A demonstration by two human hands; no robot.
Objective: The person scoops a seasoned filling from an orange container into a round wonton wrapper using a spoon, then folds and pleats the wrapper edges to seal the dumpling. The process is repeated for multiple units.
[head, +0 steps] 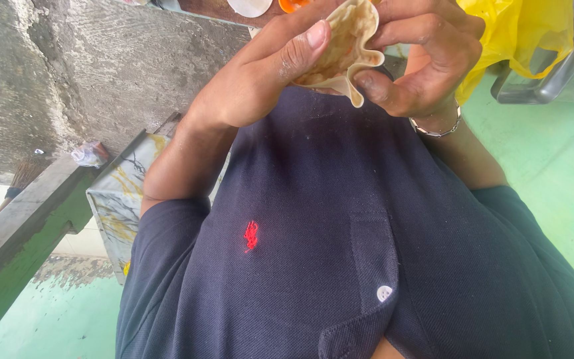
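Item: dough wrapper, pale, thin, wavy-edged, held at the top of the view above a navy shirt.

Left hand: thumb pressed on its near face.
Right hand: thumb and fingers pinched narrow on the folded rim.

Step, as judged: pleating or sealing the edge. Next move calls for 2-handed pinching further along the rim.

Orientation: long axis near vertical in view; open top hidden.
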